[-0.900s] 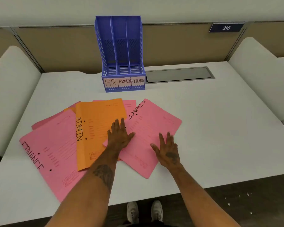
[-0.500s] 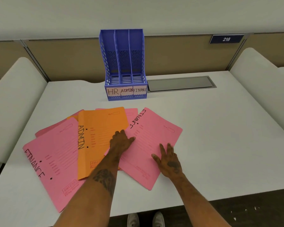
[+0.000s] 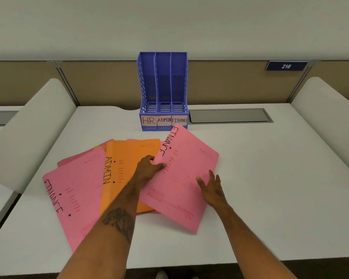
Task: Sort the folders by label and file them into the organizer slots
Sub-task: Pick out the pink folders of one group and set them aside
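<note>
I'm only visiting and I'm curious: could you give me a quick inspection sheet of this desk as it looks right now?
Surface: white desk, with a grey hatch set into it at the back.
Job's things: blue organizer, slots HR, ADMIN and FINANCE, all empty; orange ADMIN folder and left FINANCE folder lie fanned over other pink folders; right FINANCE folder looks lifted.
Clutter: nothing seen.
Hands: left hand pinches the right FINANCE folder's edge; right hand rests on it, fingers straight.
Cables: nothing seen.
Surroundings: tan partition with plate 216; white side dividers.
</note>
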